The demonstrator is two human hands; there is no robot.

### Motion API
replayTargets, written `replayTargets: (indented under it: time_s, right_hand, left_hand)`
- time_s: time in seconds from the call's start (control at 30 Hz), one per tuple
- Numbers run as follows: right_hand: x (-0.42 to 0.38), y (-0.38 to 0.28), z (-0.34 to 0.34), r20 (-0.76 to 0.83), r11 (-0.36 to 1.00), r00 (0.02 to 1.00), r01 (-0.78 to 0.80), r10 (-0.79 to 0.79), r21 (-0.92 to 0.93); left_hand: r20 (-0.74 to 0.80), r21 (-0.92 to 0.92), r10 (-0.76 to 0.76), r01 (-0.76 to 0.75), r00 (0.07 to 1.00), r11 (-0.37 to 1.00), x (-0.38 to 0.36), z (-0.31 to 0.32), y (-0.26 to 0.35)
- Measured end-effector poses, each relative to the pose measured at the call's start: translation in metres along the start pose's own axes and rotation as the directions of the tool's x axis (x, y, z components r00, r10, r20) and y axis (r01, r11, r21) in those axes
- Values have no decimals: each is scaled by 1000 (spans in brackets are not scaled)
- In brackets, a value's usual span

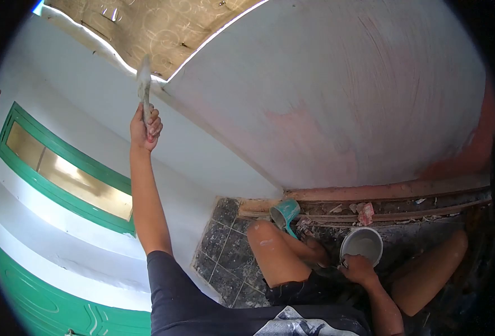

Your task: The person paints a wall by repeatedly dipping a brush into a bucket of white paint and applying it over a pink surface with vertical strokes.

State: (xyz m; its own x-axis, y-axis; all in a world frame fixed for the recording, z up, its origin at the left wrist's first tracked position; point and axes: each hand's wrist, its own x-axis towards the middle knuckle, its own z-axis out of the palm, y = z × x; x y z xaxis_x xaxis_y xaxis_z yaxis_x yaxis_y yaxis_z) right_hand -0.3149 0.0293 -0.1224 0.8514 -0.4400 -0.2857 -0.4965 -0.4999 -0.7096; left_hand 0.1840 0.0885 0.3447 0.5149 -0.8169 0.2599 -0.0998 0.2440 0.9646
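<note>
My left hand is raised on a stretched-out arm, its fingers wrapped round the handle of a flat, whitish scraper-like tool. The tool points up, near where the white wall meets the patterned ceiling; whether it touches cannot be told. Low down, between my bent knees, my right hand is closed on the near rim of a white bucket. The bucket holds something greyish. A teal dipper lies tilted to the left of the bucket.
A pinkish-grey, streaked wall rises ahead, with a debris-strewn ledge at its foot. Dark tiles cover the floor. To the left are a green-framed window and a green door.
</note>
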Motion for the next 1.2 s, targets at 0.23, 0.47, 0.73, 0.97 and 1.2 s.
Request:
replayTargets:
  time_s: [0.23,0.47,0.73,0.97,1.2]
  right_hand:
    - [-3,-3,-5,16,1000,1000,23,-23,-20]
    - [-8,14,-1,-35,999,999,-9,8,-47]
    - [7,-1,4,74,1000,997,4,-4,3]
    - [4,19,6,34,1000,999,14,-13,-10]
    - [6,20,5,82,1000,997,8,-7,-9]
  left_hand:
    - [-292,23,-320,341,901,940,-10,15,-166]
    - [-235,-116,-237,215,943,970,-51,1,-161]
    - [-322,84,42,-16,946,996,16,-25,-95]
    - [-136,-149,-437,418,889,896,-60,-12,-244]
    - [-290,-125,0,-37,957,992,-27,9,-156]
